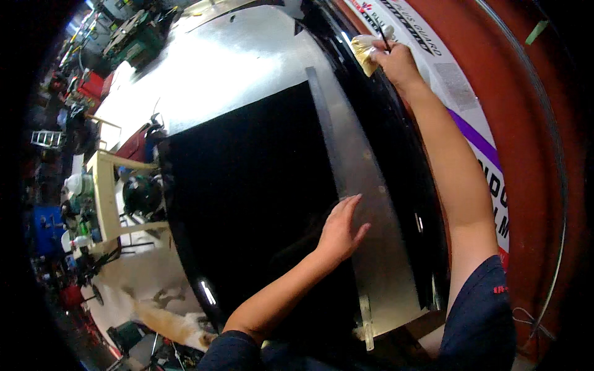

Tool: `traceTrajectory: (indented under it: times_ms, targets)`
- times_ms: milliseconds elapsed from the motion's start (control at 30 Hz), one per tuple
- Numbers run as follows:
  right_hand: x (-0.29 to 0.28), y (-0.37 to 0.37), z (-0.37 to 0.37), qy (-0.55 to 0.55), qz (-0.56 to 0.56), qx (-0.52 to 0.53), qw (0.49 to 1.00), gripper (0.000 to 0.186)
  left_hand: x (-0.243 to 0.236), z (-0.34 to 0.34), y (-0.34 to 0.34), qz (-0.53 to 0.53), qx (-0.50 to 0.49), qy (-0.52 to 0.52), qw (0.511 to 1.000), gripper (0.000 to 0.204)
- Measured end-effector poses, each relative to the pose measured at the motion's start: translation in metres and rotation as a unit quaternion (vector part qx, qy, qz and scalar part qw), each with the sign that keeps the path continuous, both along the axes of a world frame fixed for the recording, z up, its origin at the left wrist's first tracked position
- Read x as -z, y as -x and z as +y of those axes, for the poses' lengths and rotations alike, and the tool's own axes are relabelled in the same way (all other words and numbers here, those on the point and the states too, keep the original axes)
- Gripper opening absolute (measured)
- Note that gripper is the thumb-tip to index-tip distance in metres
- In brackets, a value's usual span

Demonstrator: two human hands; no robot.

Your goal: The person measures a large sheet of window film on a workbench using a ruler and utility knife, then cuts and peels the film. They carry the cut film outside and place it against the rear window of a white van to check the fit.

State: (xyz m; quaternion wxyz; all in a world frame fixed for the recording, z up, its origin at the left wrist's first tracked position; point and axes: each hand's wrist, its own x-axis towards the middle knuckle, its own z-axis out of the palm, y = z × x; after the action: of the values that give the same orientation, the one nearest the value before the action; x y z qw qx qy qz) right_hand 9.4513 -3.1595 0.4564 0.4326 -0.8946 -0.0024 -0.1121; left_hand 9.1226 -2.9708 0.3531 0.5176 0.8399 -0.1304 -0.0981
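My right hand (396, 65) reaches far forward at the upper right, its fingers closed around a crumpled yellow-and-white cloth (366, 54). A thin dark stick-like piece shows beside those fingers; what it is I cannot make out. The cloth lies against a glossy black curved border (396, 148) of a large panel. Lower down, my left hand (340, 232) is open with fingers stretched out and nothing in it. It is over the join between a matte black rectangle (247, 167) and a grey strip (365, 161); whether it touches the surface I cannot tell.
Beyond the black rectangle spreads a shiny silver-grey surface (247, 49). A white printed banner (458, 86) with a purple stripe runs along the right, beside a reddish-brown surface (526, 123). At left are a pale wooden frame (105, 198), cluttered tools and a tan-and-white dog (170, 324).
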Motion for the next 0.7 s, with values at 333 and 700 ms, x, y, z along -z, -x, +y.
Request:
traceTrajectory:
  times_ms: [333, 700]
  targets:
    - [0.1, 0.276, 0.082, 0.178, 0.028, -0.11, 0.978, 0.038, 0.043, 0.328, 0.227, 0.046, -0.416, -0.419, 0.806, 0.09]
    - [0.114, 0.44, 0.089, 0.343, 0.198, -0.057, 0.916, 0.049, 0.069, 0.445, 0.369, 0.25, -0.46, -0.032, 0.851, 0.037]
